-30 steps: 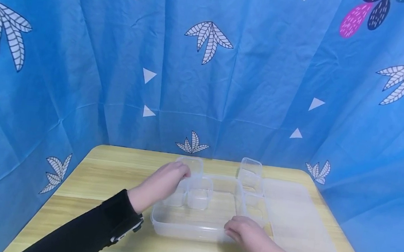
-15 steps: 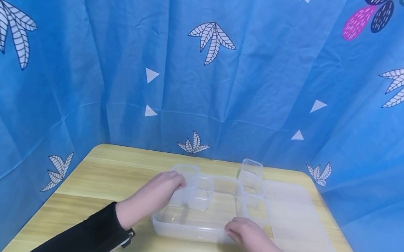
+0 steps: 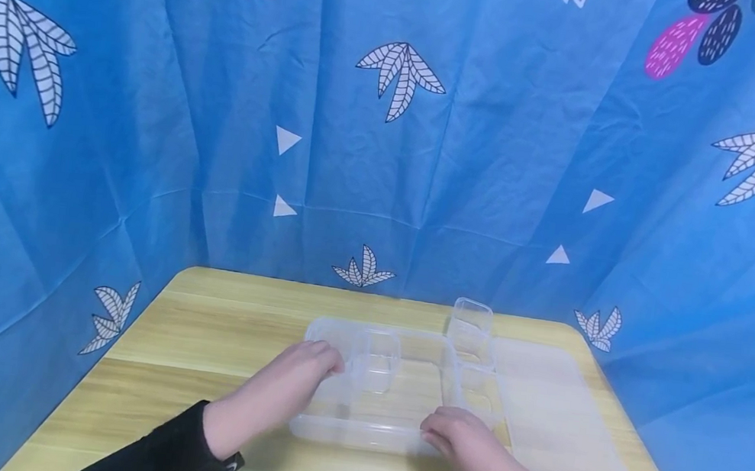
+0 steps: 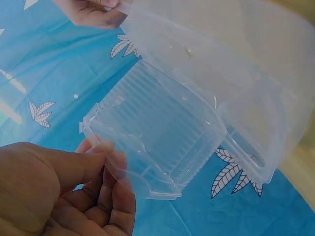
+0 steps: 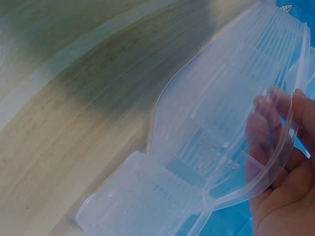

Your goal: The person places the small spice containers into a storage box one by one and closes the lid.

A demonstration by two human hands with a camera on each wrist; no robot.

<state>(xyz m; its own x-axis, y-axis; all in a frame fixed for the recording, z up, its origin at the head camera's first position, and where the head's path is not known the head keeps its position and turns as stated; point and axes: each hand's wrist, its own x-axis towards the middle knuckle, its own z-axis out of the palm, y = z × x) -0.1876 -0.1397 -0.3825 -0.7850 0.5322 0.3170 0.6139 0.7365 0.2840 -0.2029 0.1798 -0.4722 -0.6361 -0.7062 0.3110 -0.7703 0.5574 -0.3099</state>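
Note:
A large clear plastic box [image 3: 363,436] stands on the table. At its left end my left hand [image 3: 289,380] pinches the rim of a small clear container [image 4: 147,132] with ribbed walls, thumb against curled fingers. In the head view that container is low within the box's left side and hard to make out; whether it touches the floor, I cannot tell. Another small clear container [image 3: 374,373] sits in the box just right of it. My right hand [image 3: 467,438] grips the box's front wall near the right corner, its fingers [image 5: 258,130] showing through the plastic.
Small clear containers stand right of the box, one at the back [image 3: 468,341] and one nearer [image 3: 480,392]. Beyond them lies a flat translucent lid [image 3: 559,416]. A blue patterned curtain [image 3: 372,150] surrounds the wooden table [image 3: 216,326].
My left hand has come down and toward me, lowering the small container from above the box's left rear into its left side. My right hand stays on the box wall.

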